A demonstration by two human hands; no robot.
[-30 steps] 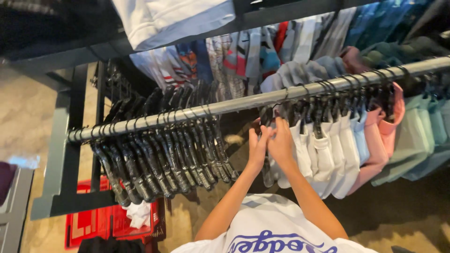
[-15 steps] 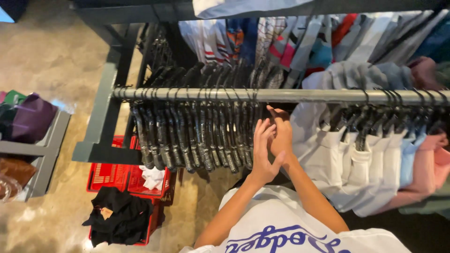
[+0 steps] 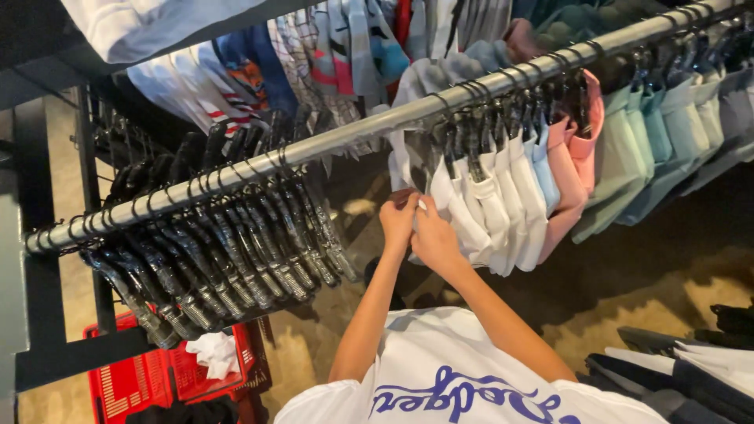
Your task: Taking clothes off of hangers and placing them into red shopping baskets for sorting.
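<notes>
Below rail — both hands pinch white garment.

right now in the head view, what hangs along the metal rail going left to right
empty black hangers → white garments, with left hand and right hand on the first one → pink garments → pale green garments
</notes>
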